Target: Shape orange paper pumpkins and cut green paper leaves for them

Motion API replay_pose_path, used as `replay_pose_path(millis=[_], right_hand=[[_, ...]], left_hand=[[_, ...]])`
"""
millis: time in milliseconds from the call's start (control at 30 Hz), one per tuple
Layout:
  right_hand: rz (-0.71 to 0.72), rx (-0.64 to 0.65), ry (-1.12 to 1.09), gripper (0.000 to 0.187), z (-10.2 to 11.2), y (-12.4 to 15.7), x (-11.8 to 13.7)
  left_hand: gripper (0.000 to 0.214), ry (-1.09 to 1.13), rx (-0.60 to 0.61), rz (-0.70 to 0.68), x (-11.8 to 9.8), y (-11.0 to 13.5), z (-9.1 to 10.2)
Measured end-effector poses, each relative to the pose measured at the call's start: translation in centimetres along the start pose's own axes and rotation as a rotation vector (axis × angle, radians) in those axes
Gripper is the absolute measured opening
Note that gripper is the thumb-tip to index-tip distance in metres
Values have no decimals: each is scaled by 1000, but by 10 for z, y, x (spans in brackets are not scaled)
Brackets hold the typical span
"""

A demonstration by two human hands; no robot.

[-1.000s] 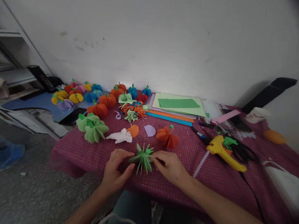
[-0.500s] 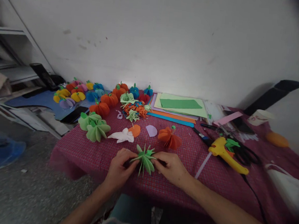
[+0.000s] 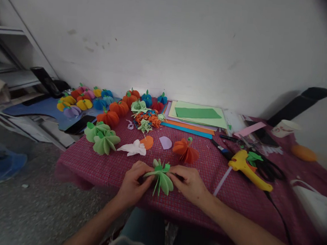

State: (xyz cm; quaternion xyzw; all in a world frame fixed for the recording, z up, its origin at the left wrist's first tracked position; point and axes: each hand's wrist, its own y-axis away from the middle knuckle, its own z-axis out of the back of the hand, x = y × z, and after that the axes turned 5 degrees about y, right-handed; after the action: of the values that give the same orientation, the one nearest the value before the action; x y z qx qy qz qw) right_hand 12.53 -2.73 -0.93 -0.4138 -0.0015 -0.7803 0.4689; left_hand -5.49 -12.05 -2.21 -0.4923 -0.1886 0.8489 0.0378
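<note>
Near the front edge of the table, a light green paper pumpkin (image 3: 164, 181) with fanned segments and a darker green top is held between my two hands. My left hand (image 3: 136, 181) pinches its left-side segments between thumb and fingers. On the opposite side my right hand (image 3: 189, 183) is closed on the segments there, its fingertips partly hidden. Just beyond my hands lie a crumpled white tissue (image 3: 134, 148), an orange paper piece (image 3: 147, 142) and a lilac paper piece (image 3: 165, 142). An orange-red paper pumpkin (image 3: 185, 151) stands behind my right hand.
Two light green pumpkins (image 3: 107, 142) sit at left, with several coloured ones behind. Paper scraps (image 3: 149, 119) and stacked sheets (image 3: 197, 119) lie by the wall. At right are a yellow glue gun (image 3: 244, 168) with its cord, black-handled scissors (image 3: 270, 168) and a paper cup (image 3: 284, 128).
The light green pumpkin has turned a little in my hands, and its segments now show broader faces toward me. Both hands keep their hold in nearly the same place.
</note>
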Motion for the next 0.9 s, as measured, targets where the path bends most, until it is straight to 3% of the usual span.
replay_pose_path(millis=[333,900], right_hand=[[10,8,3,16,-1,0,0],[-90,1,-8,17,0,-1,2]], left_hand=[[12,13,-6,-12,3,-5,-5],[13,51,-28,73,0,-8,-10]])
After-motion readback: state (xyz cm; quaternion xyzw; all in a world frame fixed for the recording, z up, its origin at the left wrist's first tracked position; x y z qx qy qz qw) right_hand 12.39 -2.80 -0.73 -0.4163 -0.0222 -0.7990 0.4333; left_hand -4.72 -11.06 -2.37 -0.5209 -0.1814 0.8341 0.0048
